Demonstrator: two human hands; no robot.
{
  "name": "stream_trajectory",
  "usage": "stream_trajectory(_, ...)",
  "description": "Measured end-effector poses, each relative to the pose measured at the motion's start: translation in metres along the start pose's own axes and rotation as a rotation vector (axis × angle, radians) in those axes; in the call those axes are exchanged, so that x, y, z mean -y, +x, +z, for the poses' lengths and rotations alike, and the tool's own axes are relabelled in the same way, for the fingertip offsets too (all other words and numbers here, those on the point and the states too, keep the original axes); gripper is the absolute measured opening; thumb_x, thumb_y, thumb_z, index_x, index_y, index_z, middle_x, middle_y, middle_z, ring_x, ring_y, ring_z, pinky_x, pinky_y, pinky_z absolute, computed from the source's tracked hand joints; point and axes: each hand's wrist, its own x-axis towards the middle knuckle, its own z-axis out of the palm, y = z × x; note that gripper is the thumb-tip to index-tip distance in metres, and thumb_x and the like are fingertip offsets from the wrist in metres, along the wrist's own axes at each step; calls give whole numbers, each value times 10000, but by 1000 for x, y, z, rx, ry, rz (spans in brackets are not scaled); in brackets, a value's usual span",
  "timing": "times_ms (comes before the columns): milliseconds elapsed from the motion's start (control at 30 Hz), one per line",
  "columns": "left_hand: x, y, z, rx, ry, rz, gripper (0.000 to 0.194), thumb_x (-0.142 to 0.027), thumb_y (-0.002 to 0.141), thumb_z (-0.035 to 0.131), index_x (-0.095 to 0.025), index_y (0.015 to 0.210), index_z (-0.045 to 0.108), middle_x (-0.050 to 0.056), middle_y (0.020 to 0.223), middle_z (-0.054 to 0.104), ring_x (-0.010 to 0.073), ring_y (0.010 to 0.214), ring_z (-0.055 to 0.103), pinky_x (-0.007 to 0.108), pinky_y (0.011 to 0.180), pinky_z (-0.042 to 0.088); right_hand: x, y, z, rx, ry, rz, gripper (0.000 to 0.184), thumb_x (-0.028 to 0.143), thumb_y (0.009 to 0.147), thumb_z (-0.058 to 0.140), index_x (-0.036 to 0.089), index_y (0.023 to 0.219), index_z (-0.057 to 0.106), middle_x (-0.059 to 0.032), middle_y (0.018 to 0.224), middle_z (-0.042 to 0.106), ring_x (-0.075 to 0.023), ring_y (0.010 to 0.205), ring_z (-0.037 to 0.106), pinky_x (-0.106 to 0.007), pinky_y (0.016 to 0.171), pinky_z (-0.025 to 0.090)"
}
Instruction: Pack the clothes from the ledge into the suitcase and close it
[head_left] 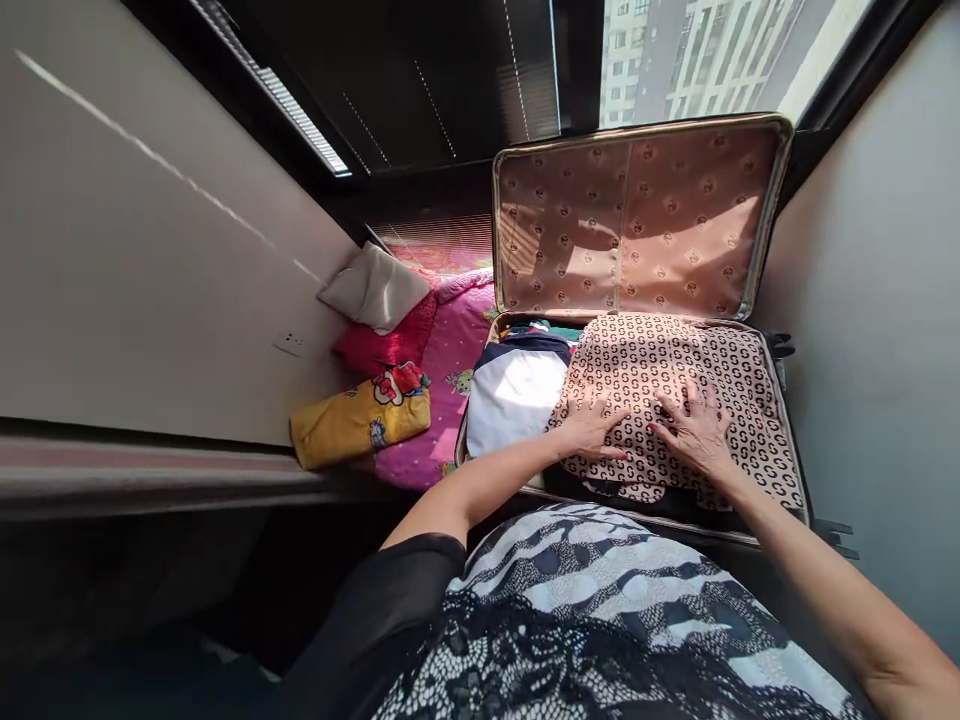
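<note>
An open suitcase (780, 395) lies on a bed, its lid (637, 215) standing upright with a patterned beige lining. A folded garment (712, 365) in beige with a dark ring pattern lies on top of the clothes inside. My left hand (589, 428) rests flat on the garment's near left part, fingers stretched out. My right hand (697, 425) lies flat beside it on the same garment, fingers spread. Neither hand holds anything. A white and navy folded piece (514, 390) fills the suitcase's left side.
A pink bedspread (450, 360) lies left of the suitcase, with a yellow cartoon-print pillow (360, 420), a red cushion (379, 345) and a white pillow (375, 288). Walls close in on the left and right. A window stands behind the lid.
</note>
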Motion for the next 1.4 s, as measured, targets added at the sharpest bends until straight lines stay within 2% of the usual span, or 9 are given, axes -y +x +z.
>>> stream_trajectory(300,36,-64,70,-43,38,158,1170,-763,764,919,-401,1770,446,99,1928,113,508,1770,-51,757,1377,-68,13,-15,23,-41,-72,-22,713,621,1080,484,390,1755,492,-155,1829,336,-542,1681,212,-787,1239,300)
stream_trajectory(467,39,-64,55,-94,-115,182,1031,-815,858,799,-450,1759,455,29,1930,157,474,1779,10,720,1403,25,12,-13,10,-32,-113,-18,711,635,1074,455,356,1719,558,-179,1814,357,-561,1634,302,-768,1192,368)
stream_trajectory(533,57,-69,34,-244,-171,16,991,-809,931,725,-445,1791,391,31,1939,102,461,1783,-13,711,1407,52,21,-14,1,-65,-123,-12,720,621,1076,460,372,1751,509,-183,1805,376,-565,1628,319,-773,1177,375)
stream_trajectory(667,120,-70,-6,-559,-250,-568,1062,-765,1028,613,-278,1865,178,135,1937,14,447,1780,-106,677,1419,85,71,-7,-12,-93,-122,-120,758,588,1081,497,394,1806,394,-170,1848,330,-545,1691,224,-765,1238,316)
stream_trajectory(800,160,-47,-9,-410,-409,-588,1176,-725,1021,663,-185,1866,49,204,1924,1,414,1790,37,546,1437,167,148,14,-7,17,-128,-240,714,595,1083,505,386,1764,481,-141,1835,373,-515,1683,251,-704,1272,307)
stream_trajectory(967,167,-31,3,-395,-421,-555,1249,-716,995,750,-99,1852,83,314,1880,-93,540,1753,-22,609,1417,82,206,29,7,144,-178,-297,632,599,1096,470,397,1681,599,-150,1781,446,-506,1617,337,-676,1237,352)
stream_trajectory(1167,161,-72,-1,-329,-412,-462,1120,-663,1025,715,-204,1865,134,251,1904,-94,534,1758,-20,658,1416,142,235,66,-10,138,-119,-251,734,658,1090,446,409,1781,449,-124,1865,310,-540,1678,215,-745,1241,354)
stream_trajectory(1300,146,-101,20,-357,-300,-357,1120,-735,928,806,-343,1840,286,138,1930,-93,548,1747,-137,806,1370,52,266,129,-18,115,-83,-201,749,708,1095,411,419,1785,442,-72,1917,183,-545,1721,130,-761,1270,336)
stream_trajectory(1400,146,-108,40,-288,-268,-294,1089,-716,868,883,-427,1794,387,88,1939,-38,560,1746,-127,830,1356,11,284,168,-2,250,-70,-128,770,725,1098,385,424,1807,384,-69,1933,102,-543,1722,148,-794,1273,315)
